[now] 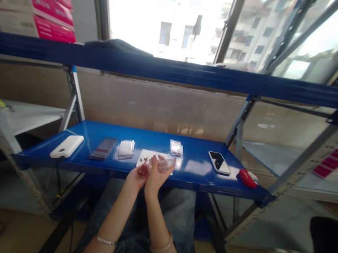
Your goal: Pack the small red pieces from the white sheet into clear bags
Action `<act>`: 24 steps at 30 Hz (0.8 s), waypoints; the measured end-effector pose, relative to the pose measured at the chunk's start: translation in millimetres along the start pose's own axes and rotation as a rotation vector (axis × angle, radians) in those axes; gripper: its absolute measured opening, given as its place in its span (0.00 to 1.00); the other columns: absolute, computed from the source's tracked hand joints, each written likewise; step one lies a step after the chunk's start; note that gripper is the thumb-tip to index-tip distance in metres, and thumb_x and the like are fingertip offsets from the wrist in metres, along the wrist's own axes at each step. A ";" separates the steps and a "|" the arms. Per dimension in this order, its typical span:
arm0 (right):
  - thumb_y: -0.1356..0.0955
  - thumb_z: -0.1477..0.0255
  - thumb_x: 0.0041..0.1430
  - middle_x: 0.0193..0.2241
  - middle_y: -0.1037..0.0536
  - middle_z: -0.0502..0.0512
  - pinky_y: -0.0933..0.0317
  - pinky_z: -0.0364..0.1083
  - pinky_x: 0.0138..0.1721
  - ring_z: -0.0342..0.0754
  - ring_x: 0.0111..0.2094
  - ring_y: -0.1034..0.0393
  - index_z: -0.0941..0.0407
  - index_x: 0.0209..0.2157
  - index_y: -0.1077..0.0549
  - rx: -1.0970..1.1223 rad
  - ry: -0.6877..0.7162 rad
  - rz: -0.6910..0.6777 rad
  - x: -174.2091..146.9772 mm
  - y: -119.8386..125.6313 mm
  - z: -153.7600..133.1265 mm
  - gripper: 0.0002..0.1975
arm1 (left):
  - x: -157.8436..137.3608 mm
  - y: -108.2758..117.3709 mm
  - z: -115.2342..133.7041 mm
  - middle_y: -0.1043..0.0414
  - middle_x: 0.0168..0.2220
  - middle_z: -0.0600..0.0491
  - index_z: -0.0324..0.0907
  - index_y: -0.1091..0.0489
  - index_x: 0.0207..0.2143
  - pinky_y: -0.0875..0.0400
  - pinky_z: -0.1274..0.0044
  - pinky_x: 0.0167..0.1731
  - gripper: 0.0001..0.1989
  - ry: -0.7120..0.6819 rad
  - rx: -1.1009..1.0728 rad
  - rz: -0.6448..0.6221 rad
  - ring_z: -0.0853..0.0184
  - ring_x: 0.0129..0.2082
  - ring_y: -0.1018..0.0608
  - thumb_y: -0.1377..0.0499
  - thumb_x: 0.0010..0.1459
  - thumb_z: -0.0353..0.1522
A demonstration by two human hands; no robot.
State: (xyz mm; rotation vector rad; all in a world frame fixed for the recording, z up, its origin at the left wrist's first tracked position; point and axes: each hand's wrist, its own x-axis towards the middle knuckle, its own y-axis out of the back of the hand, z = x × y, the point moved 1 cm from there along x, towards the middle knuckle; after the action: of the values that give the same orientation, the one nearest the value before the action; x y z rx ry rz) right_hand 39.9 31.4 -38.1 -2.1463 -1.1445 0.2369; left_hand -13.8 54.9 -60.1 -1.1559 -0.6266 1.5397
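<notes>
My left hand [134,179] is cupped, palm up, around small reddish-brown pieces [142,169] that look like nuts or beans. Pressed beside it, my right hand [154,179] grips a clear plastic bag [166,165], whose far end points right. Whether the bag holds anything is hard to make out. Both hands are over a white sheet [149,153] near the table's front edge. A few more brown pieces [145,159] lie on that sheet. Left of it is a stack of clear bags [125,149]. Behind and to the right lies another clear bag [176,148] with something brownish inside.
The blue table [196,148] also carries a white device [67,146] with a cable, a pixelated dark object [103,149], a phone [219,163] and a red-and-white item [247,178]. A blue shelf beam [178,72] crosses above; metal posts stand at both sides.
</notes>
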 end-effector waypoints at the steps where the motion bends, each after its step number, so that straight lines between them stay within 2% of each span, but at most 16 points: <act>1: 0.28 0.63 0.47 0.42 0.29 0.54 0.31 0.47 0.38 0.44 0.34 0.29 0.51 0.61 0.55 0.043 -0.019 0.062 5.1 2.2 -3.4 0.45 | 3.1 -0.1 1.9 0.49 0.12 0.61 0.42 0.46 0.19 0.46 0.85 0.09 0.16 -0.028 0.023 0.034 0.77 0.08 0.42 0.56 0.61 0.25; 3: 0.28 0.63 0.46 0.42 0.29 0.54 0.32 0.46 0.37 0.44 0.34 0.28 0.52 0.60 0.53 0.090 -0.027 0.154 17.8 9.0 -10.9 0.43 | 12.0 -5.0 7.5 0.58 0.10 0.63 0.43 0.53 0.17 0.57 0.83 0.08 0.20 -0.120 0.073 0.059 0.78 0.07 0.51 0.55 0.62 0.29; 5: 0.28 0.64 0.45 0.42 0.28 0.55 0.32 0.45 0.36 0.44 0.34 0.28 0.52 0.59 0.51 0.105 -0.024 0.211 31.5 17.9 -17.8 0.43 | 24.7 -15.1 14.0 0.59 0.10 0.63 0.43 0.55 0.16 0.57 0.82 0.11 0.22 -0.275 0.174 0.080 0.78 0.09 0.52 0.51 0.61 0.36; 7: 0.28 0.65 0.46 0.43 0.28 0.56 0.33 0.44 0.36 0.44 0.34 0.28 0.54 0.59 0.51 0.109 -0.032 0.255 44.1 27.4 -22.3 0.42 | 38.6 -28.1 20.4 0.57 0.10 0.62 0.44 0.53 0.15 0.53 0.79 0.15 0.22 -0.662 0.758 0.146 0.75 0.11 0.48 0.54 0.61 0.38; 8: 0.28 0.66 0.46 0.43 0.27 0.56 0.33 0.43 0.36 0.44 0.34 0.28 0.56 0.59 0.52 0.104 -0.037 0.279 49.4 31.9 -23.4 0.42 | 45.6 -34.6 21.2 0.55 0.10 0.61 0.44 0.52 0.15 0.50 0.78 0.17 0.22 -0.807 1.084 0.141 0.74 0.13 0.45 0.56 0.62 0.39; 10: 0.29 0.66 0.46 0.43 0.27 0.57 0.33 0.43 0.37 0.44 0.34 0.28 0.57 0.59 0.53 0.073 -0.038 0.327 58.1 39.8 -23.4 0.43 | 58.7 -42.4 19.0 0.49 0.12 0.58 0.43 0.48 0.14 0.48 0.76 0.22 0.23 -0.896 1.322 0.085 0.72 0.18 0.40 0.53 0.61 0.40; 11: 0.29 0.66 0.47 0.43 0.27 0.57 0.33 0.43 0.37 0.44 0.35 0.28 0.57 0.59 0.53 0.054 -0.036 0.349 61.5 43.1 -22.5 0.43 | 63.8 -44.8 16.0 0.44 0.13 0.56 0.42 0.45 0.14 0.48 0.76 0.23 0.24 -0.951 1.568 0.024 0.71 0.19 0.38 0.56 0.63 0.40; 14: 0.29 0.66 0.47 0.43 0.27 0.57 0.32 0.44 0.38 0.44 0.36 0.28 0.57 0.60 0.53 0.034 -0.033 0.397 69.1 49.9 -17.7 0.43 | 72.5 -44.2 5.0 0.32 0.20 0.50 0.40 0.35 0.17 0.46 0.75 0.27 0.26 -0.974 1.988 -0.141 0.68 0.23 0.32 0.58 0.64 0.40; 17: 0.29 0.68 0.45 0.43 0.27 0.56 0.33 0.43 0.37 0.45 0.39 0.29 0.56 0.59 0.51 0.073 -0.076 0.424 74.8 53.4 -10.5 0.42 | 73.9 -40.8 -2.6 0.26 0.26 0.45 0.39 0.28 0.23 0.44 0.75 0.29 0.23 -0.924 2.096 -0.205 0.65 0.28 0.27 0.54 0.63 0.39; 21: 0.33 0.72 0.47 0.38 0.27 0.52 0.34 0.42 0.35 0.44 0.38 0.29 0.57 0.50 0.38 0.104 -0.227 0.427 80.6 55.8 1.3 0.25 | 74.4 -41.1 -6.3 0.24 0.32 0.42 0.38 0.25 0.30 0.41 0.75 0.33 0.22 -0.876 2.218 -0.218 0.62 0.34 0.25 0.55 0.63 0.38; 24: 0.35 0.73 0.47 0.34 0.27 0.52 0.34 0.42 0.34 0.44 0.37 0.30 0.58 0.40 0.34 0.103 -0.277 0.459 82.7 57.7 7.3 0.14 | 76.2 -42.1 -7.3 0.24 0.34 0.42 0.37 0.24 0.31 0.40 0.75 0.33 0.20 -0.842 2.284 -0.223 0.61 0.35 0.24 0.53 0.62 0.36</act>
State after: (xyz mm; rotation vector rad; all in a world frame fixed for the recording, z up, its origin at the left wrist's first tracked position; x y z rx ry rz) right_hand 124.2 78.3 -68.3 -2.3069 -0.7442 0.8016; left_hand 13.2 137.7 -53.5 1.2442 0.6172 1.3155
